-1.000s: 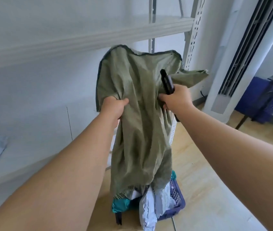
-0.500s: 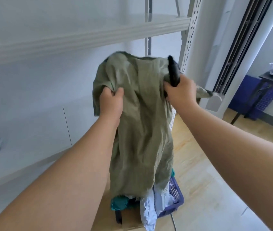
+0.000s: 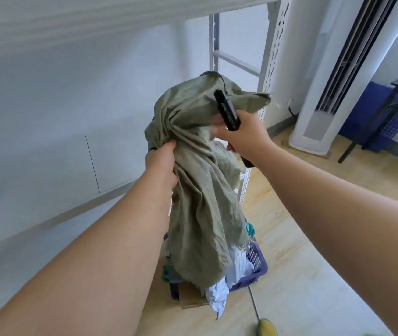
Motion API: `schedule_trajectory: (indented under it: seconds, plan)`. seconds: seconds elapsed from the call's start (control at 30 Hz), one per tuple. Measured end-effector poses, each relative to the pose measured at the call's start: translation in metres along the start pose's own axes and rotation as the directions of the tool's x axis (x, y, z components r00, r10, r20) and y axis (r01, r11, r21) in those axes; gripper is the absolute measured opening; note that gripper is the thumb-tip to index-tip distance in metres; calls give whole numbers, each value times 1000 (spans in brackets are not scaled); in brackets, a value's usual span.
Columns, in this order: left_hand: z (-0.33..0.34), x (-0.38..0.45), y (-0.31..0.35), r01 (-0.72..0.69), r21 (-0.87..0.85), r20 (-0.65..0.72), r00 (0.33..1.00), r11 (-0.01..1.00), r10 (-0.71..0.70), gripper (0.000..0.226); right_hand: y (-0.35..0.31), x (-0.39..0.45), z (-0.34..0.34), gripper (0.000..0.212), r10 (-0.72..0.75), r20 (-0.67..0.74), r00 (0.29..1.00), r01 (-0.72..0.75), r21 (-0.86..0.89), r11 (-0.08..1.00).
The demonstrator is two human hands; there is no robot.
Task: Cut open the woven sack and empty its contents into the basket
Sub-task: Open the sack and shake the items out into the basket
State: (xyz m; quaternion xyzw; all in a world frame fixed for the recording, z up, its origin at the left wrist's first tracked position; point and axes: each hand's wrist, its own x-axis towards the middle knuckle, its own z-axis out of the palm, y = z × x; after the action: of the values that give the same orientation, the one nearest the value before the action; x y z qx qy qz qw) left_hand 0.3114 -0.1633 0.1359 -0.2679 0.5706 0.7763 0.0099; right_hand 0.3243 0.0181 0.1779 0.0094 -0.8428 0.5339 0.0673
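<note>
An olive-green woven sack (image 3: pixel 200 190) hangs limp and upside down over a blue plastic basket (image 3: pixel 257 265) on the floor. Its frayed open end reaches into the basket, where white and teal plastic parcels (image 3: pixel 217 294) lie piled. My left hand (image 3: pixel 160 163) grips a bunched fold on the sack's left side. My right hand (image 3: pixel 244 135) grips the sack's upper right together with a black utility knife (image 3: pixel 227 110), whose end sticks up past my fingers.
White metal shelving (image 3: pixel 272 69) stands on the left and behind the sack. A tall white floor air conditioner (image 3: pixel 319 112) stands at the right, with a blue crate (image 3: pixel 392 117) under a dark table beyond it. A yellow-tipped rod (image 3: pixel 266 327) lies on the wooden floor.
Both hands have come lower and closer together, bunching the sack's top. The sack has sagged further toward the basket.
</note>
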Motion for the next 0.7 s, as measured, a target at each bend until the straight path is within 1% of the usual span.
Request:
schedule_trajectory:
  seconds: [0.07,0.13,0.17,0.23,0.3,0.37,0.4,0.43,0.47,0.5,0.53,0.57,0.6,0.63,0.67,0.7]
  plan:
    - [-4,10,-1,99,-55,-36,994,994,-101,47,31,-5,6,37,75,46,996,-76,11,997]
    - [-4,18,0,169,-87,-99,979,982,-177,41,57,-7,14,51,178,87,980,-179,1,984]
    - [-1,20,2,201,-113,-114,970,973,-214,39,68,-8,19,55,220,115,969,-220,-11,975]
    - [7,20,3,236,-143,-140,957,961,-255,36,85,-8,27,55,259,191,947,-263,-2,965]
    - [20,15,0,238,-126,-120,960,963,-253,34,98,-4,35,48,279,263,924,-297,34,954]
    - [32,8,-5,216,-166,-48,973,962,-226,35,107,3,42,36,349,303,887,-399,123,908]
    - [36,7,-7,184,-207,2,982,961,-187,37,111,7,44,30,390,302,870,-456,188,870]
    - [38,6,-10,136,-238,73,990,962,-122,43,113,11,43,25,423,283,861,-492,247,835]
    - [36,8,-14,74,-232,144,989,970,-40,55,113,16,41,23,441,258,860,-504,289,814]
    - [32,10,-19,-14,-149,187,982,989,43,71,113,22,37,23,441,238,865,-498,311,809]
    - [27,10,-27,-83,-7,216,973,997,83,86,111,29,31,23,425,228,876,-479,311,821]
    - [23,6,-37,-110,168,219,973,980,71,97,108,36,24,24,399,226,889,-452,293,842]
    - [19,0,-52,-117,340,197,979,933,51,103,103,43,18,24,362,234,902,-417,263,870]
    - [17,-4,-69,-120,463,186,982,878,36,102,98,49,14,25,316,254,914,-376,236,896]
    - [19,-8,-85,-111,528,159,987,842,31,92,91,53,11,26,267,289,919,-335,217,917]
    - [22,-12,-100,-107,523,126,991,845,48,78,84,56,11,26,222,337,915,-302,205,931]
